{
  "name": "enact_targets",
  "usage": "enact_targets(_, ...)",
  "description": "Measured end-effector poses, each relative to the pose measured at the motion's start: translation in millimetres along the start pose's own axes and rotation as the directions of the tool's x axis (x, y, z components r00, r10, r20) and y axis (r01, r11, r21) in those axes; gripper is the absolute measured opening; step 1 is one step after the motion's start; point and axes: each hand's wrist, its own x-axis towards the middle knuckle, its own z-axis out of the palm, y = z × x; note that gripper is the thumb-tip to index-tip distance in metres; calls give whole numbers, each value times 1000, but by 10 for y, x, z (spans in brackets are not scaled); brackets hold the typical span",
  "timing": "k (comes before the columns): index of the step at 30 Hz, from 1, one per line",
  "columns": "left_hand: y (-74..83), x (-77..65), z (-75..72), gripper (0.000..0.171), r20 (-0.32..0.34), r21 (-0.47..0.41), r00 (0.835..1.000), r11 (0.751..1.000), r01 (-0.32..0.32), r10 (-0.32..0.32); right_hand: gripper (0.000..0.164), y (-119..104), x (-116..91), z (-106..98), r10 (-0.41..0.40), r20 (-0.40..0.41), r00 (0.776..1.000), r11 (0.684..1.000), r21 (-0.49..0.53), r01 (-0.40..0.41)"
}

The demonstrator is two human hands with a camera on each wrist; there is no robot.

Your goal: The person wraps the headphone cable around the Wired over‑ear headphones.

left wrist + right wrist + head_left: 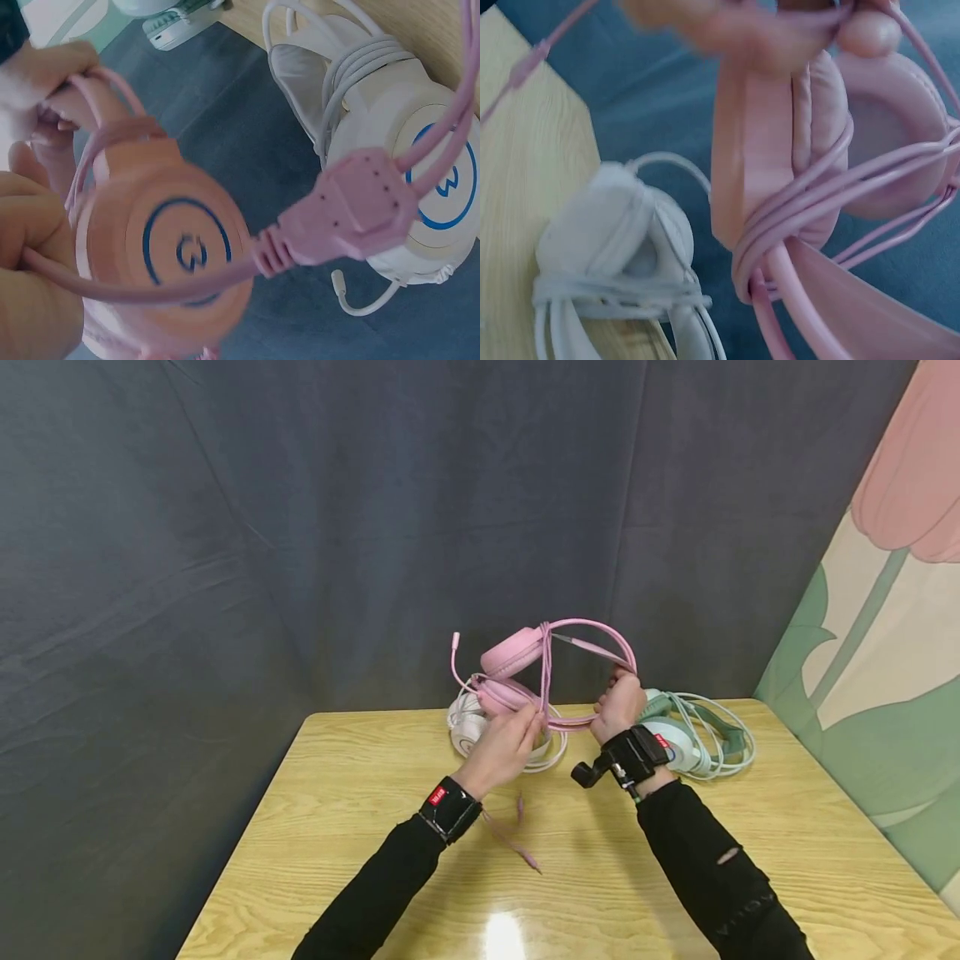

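A pink headset (pixel 513 652) with a boom microphone is held up above the table, its cable (pixel 546 672) wound around the ear-cup ends of the headband. My right hand (pixel 621 703) grips the headband on the right. With thumb and fingers my left hand (pixel 504 745) pinches the pink cable near the lower ear cup. Below it dangle the loose plug ends (pixel 530 862). The left wrist view shows a pink splitter block (pixel 360 206) on the cable close to the camera. In the right wrist view the turns of cable (pixel 802 187) cross the headband.
A white headset (pixel 467 732) with its cable wrapped lies behind my left hand. To the right, beside my right wrist, lies a green and white headset (pixel 678 742) with a coiled cable. The wooden table (pixel 360 860) meets a dark curtain (pixel 390 527) at the back.
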Motion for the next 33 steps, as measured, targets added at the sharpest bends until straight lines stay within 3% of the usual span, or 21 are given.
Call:
enact_targets(7,39,-14,98,21,87,124,995,991,-53,42,33,44,-61,80,-14,-23,1000,1000,24,14)
enact_targets(15,33,-49,196,17,194,285,980,954,-89,33,35,60,-64,72,67,-9,998,996,60,-66)
enact_targets(20,60,-70,222,7,219,335,974,933,-134,61,34,70,-56,73,72,-20,997,995,65,-71)
enact_targets(25,59,-57,240,9,210,347,972,921,-175,105,37,80,-69,70,69,-17,997,994,82,-67)
enact_targets(28,32,-65,255,8,214,335,973,930,-151,82,37,58,-81,63,79,-4,997,993,86,-78)
enact_targets(33,-52,-141,263,15,162,259,987,965,-43,0,35,-30,-82,26,124,56,991,988,87,-128)
